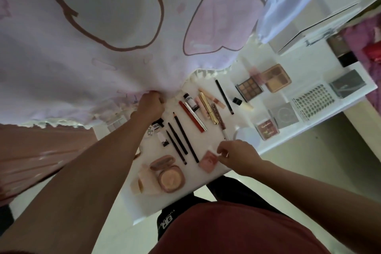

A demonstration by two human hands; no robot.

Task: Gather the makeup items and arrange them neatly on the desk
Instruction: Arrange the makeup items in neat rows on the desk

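A: Head camera: what's being held, and where?
B: Left hand [151,103] grips pale printed cloth [115,68] at the white desk [177,202] far edge. Right hand [235,154] curls beside pink square compact [207,162], near edge; grasp unclear.

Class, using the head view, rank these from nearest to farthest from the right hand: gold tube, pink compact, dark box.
1. Pink compact: just left of the right hand, at the near edge.
2. Gold tube: beyond the hand, among the middle row of sticks.
3. Dark box: far right corner.
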